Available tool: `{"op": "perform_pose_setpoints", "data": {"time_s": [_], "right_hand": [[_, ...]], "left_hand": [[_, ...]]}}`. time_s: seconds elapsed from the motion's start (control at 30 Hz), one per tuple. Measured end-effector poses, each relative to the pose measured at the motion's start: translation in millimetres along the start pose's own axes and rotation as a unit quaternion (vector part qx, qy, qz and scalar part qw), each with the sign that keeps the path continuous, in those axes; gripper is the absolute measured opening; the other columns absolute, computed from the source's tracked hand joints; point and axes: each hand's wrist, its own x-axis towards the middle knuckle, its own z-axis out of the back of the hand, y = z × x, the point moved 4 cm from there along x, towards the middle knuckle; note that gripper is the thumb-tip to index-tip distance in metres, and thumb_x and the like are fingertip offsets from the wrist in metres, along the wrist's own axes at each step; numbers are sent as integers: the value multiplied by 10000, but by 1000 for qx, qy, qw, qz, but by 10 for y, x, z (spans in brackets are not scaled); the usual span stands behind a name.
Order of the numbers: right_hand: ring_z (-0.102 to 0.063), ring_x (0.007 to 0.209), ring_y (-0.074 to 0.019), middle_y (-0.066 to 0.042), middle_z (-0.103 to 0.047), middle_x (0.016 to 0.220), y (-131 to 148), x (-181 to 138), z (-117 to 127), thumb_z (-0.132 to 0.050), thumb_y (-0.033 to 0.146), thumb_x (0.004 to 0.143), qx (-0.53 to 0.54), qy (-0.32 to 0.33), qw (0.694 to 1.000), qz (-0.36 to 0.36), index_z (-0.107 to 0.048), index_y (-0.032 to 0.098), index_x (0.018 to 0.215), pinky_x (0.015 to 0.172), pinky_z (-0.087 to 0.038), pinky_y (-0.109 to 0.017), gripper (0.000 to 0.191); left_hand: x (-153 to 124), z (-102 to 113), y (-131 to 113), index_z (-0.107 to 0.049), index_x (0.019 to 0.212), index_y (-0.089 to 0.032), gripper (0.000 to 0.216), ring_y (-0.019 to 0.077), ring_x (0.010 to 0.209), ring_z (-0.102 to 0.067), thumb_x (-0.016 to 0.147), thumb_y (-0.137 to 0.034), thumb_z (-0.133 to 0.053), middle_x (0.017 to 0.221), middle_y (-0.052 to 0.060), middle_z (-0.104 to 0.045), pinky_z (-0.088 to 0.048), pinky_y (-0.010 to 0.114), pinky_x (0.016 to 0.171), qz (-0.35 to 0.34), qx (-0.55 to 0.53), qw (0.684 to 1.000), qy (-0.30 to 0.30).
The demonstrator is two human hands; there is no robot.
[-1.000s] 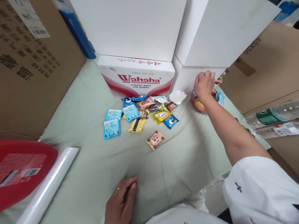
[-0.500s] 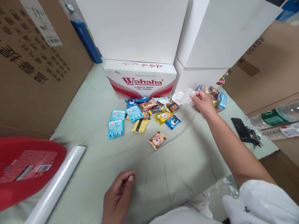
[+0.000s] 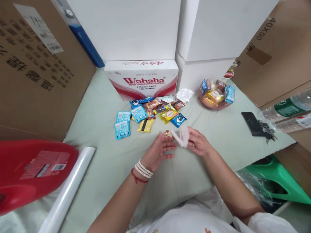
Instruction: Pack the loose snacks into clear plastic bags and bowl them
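My right hand [image 3: 199, 142] pinches a small, thin, translucent plastic bag [image 3: 184, 137] above the middle of the table. My left hand [image 3: 158, 151], fingers stretched out and apart, is just left of the bag and holds nothing I can see. A cream snack packet [image 3: 167, 133] lies behind my left fingertips, partly hidden by them. Beyond it is a loose pile of wrapped snacks, with a yellow packet [image 3: 169, 114], a dark blue packet [image 3: 179, 120] and light blue packets [image 3: 122, 129]. More clear plastic bags [image 3: 185, 95] lie at the pile's right.
A round bowl [image 3: 206, 103] full of snacks stands at the back right. Behind the pile is a Wahaha carton [image 3: 143, 81]. A red plastic container [image 3: 36, 168] and a white roll [image 3: 70, 184] lie left; a black phone [image 3: 252, 124], keys [image 3: 267, 133] and bottles [image 3: 291, 108] are right.
My right hand has drawn a plastic bag from the back right toward the middle. My left hand has moved forward and right to meet it, and its fingers have spread.
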Motion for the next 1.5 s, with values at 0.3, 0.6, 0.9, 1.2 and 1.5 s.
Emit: {"op": "perform_pose_setpoints", "data": {"time_s": [0.3, 0.6, 0.9, 1.2, 1.5], "right_hand": [[-419, 520, -92, 48, -551, 618, 74, -97, 252, -903, 493, 655, -77, -129, 979, 136, -720, 222, 791, 521, -347, -223, 354], [-657, 854, -198, -47, -730, 927, 162, -227, -94, -631, 387, 935, -368, -20, 893, 258, -794, 277, 945, 799, -491, -324, 197], [-553, 637, -132, 25, -640, 758, -89, -291, 297, -810, 404, 734, 6, -250, 952, 175, -691, 255, 860, 636, -466, -265, 228], [-607, 646, -140, 35, -649, 751, 240, -611, 804, -855, 287, 638, 66, -341, 909, 232, -665, 259, 905, 641, -519, -280, 330], [-482, 582, -84, 41, -616, 756, 284, -740, 754, -888, 345, 675, 48, -364, 899, 241, -661, 243, 870, 522, -432, -210, 316]], "left_hand": [[-167, 130, 109, -653, 858, -188, 380, 188, 1007, -699, 713, -432, -904, 977, 51, -733, -553, 263, 801, -181, -14, 979, -95], [-113, -183, 212, -643, 1197, -274, 696, 251, 1065, -667, 581, -370, -951, 1255, 63, -655, -596, 347, 781, -130, 17, 990, -44], [-186, 126, 397, -704, 1064, -188, 543, 85, 629, -508, 595, -349, -925, 743, -51, -595, -415, 198, 558, -153, 43, 979, -130], [-42, -206, -156, -725, 1034, -167, 374, 98, 586, -466, 723, -345, -831, 672, -43, -509, -394, 239, 555, -232, 153, 955, -101], [662, -643, -1170, -609, 1262, -148, 652, 262, 1192, -592, 654, -58, -825, 1255, 124, -636, -453, 423, 1068, -432, 323, 823, -180]]}}
